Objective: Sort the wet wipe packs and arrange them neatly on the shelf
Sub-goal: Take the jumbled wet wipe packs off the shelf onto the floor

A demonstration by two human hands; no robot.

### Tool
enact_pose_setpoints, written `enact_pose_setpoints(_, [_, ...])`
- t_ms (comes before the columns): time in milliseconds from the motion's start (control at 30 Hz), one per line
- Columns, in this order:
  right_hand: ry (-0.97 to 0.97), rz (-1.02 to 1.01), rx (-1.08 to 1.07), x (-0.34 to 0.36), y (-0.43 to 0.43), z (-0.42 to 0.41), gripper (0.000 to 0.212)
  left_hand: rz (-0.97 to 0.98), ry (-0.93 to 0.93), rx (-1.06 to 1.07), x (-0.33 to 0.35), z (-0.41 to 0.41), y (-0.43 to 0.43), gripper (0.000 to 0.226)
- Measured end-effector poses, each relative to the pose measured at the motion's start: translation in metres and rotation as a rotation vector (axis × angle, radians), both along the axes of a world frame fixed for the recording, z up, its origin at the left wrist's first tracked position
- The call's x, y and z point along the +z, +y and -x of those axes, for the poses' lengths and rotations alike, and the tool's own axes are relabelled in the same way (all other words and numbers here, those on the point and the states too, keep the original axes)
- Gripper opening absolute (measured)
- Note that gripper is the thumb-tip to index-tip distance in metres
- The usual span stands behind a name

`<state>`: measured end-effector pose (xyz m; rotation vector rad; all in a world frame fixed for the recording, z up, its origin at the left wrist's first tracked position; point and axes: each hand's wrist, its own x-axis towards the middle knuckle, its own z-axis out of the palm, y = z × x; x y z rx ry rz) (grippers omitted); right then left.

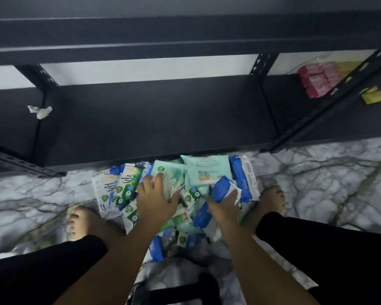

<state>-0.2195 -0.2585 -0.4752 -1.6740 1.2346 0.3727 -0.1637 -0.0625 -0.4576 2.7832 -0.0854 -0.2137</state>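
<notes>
Where the black shelf (163,119) meets the marbled floor (317,183), a loose pile of wet wipe packs (198,216) lies in the lower middle of the frame, its far edge against the shelf's bottom board. At the upper left a crumpled white tissue (40,111) sits on the shelf, and below it a bare left foot (80,221) stands on the floor beside the pile. The leftmost packs are white with blue ends and green shield marks, and a green pack (128,183) reading "Pine Antibacterial Wipes" lies over them. Of the two hands, the left hand (156,195) lies flat with fingers spread on a pale green pack (171,175). Just right of it a mint pack (207,170) shows its printed back. The right hand (226,203) has its fingers curled round a blue-and-white pack (223,189), gripping it atop the heap. More blue-ended packs (242,175) stand on edge at the pile's right rim, near the right foot (272,200). In the upper right, pink packs (317,81) and a yellow item (373,97) rest on the neighbouring shelf bay.
</notes>
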Motion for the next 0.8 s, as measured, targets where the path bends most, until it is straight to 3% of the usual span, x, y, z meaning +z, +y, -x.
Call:
enact_pose_setpoints(267, [0.049, 0.065, 0.074, 0.01, 0.001, 0.003, 0.117, -0.017, 0.085, -0.022, 0.004, 0.002, 0.007, 0.079])
enact_pose_setpoints(433, [0.117, 0.185, 0.221, 0.036, 0.02, 0.0, 0.107, 0.14, 0.048, -0.047, 0.03, 0.006, 0.021, 0.061])
enact_pose_setpoints(567, [-0.084, 0.226, 0.392, 0.084, 0.053, -0.025, 0.09, 0.172, -0.086, -0.084, 0.065, -0.01, 0.04, 0.051])
enact_pose_setpoints(800, [-0.646, 0.347, 0.608, 0.224, 0.101, -0.076, 0.048, 0.161, -0.38, -0.177, 0.185, -0.039, 0.099, 0.04])
